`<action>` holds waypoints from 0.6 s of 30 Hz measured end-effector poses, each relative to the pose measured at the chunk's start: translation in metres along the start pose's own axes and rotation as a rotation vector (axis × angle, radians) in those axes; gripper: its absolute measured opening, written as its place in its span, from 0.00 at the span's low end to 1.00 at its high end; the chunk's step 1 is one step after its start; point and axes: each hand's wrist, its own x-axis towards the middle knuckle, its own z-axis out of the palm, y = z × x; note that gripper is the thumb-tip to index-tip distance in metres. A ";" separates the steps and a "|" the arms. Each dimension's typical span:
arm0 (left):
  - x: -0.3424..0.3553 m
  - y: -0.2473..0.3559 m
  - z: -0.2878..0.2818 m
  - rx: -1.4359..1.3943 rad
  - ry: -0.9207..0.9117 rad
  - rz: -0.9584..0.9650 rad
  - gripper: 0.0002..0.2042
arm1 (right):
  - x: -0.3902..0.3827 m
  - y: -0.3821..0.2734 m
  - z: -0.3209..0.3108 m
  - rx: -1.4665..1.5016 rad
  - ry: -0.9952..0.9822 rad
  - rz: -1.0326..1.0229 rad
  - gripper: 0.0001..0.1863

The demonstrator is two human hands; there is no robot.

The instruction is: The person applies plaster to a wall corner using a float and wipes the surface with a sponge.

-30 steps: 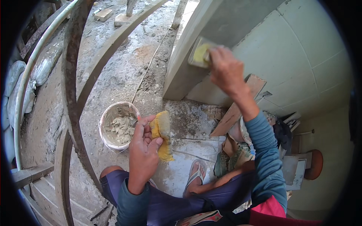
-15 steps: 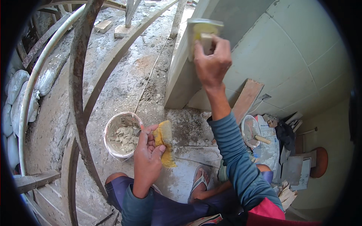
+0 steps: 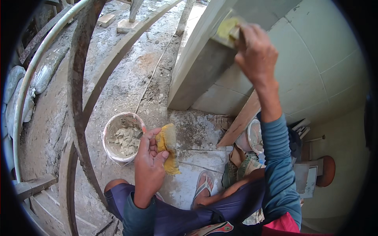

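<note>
Right hand (image 3: 258,55) grips float (image 3: 226,29), seemingly near pillar (image 3: 201,70) edge | left hand (image 3: 151,167) pinches sponge (image 3: 167,147) | floor (image 3: 193,128) between sponge, pillar

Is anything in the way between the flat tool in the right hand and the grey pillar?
Nothing visible stands between them. The right hand holds the flat tool right up at the grey pillar, though blur hides the exact contact. The wooden plank is lower in view, apart from the tool.
</note>
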 end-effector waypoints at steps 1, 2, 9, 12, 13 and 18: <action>-0.001 0.000 -0.001 0.031 -0.007 0.007 0.27 | -0.027 -0.013 0.019 0.068 -0.019 -0.017 0.20; -0.001 0.001 0.001 0.055 -0.025 0.018 0.27 | -0.055 -0.024 0.036 0.118 -0.071 -0.013 0.21; -0.010 0.003 -0.002 0.114 -0.042 0.002 0.27 | -0.189 -0.086 0.112 0.408 -0.223 0.165 0.22; -0.010 0.003 -0.003 0.152 -0.036 -0.031 0.27 | -0.160 -0.079 0.095 0.412 0.001 0.267 0.22; -0.010 0.004 -0.002 0.134 -0.033 -0.005 0.27 | -0.146 -0.073 0.086 0.377 0.142 0.309 0.22; -0.006 0.000 0.002 0.083 -0.042 0.033 0.28 | -0.132 -0.091 0.115 0.418 0.177 0.323 0.22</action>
